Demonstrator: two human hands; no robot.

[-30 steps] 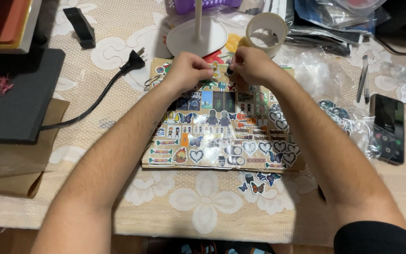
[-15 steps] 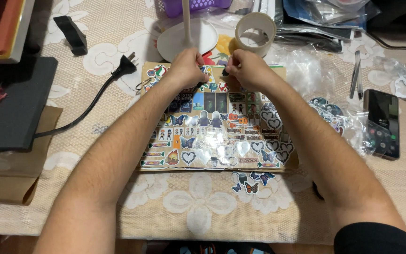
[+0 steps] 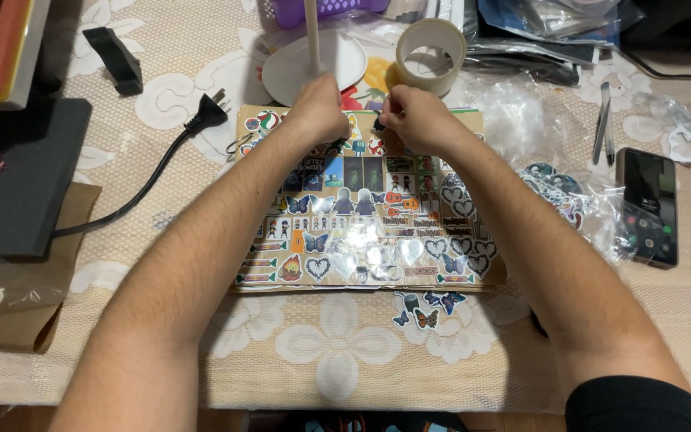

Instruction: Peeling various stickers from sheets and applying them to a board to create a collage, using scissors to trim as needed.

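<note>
Both hands work at the far edge of the sticker-covered board (image 3: pixel 361 232) lying flat on the lace tablecloth (image 3: pixel 337 352), the left hand (image 3: pixel 319 108) curled shut, the right hand (image 3: pixel 413 118) seemingly pinching a small sticker (too tiny to confirm), with a lamp base (image 3: pixel 281 68), tape roll (image 3: pixel 431 54) and phone (image 3: pixel 648 206) nearby.

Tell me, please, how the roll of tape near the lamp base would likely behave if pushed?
The roll of tape lies flat on its side, so it would probably slide, not roll. Its hollow core suggests it is light. The lace tablecloth may drag on it slightly.
</note>
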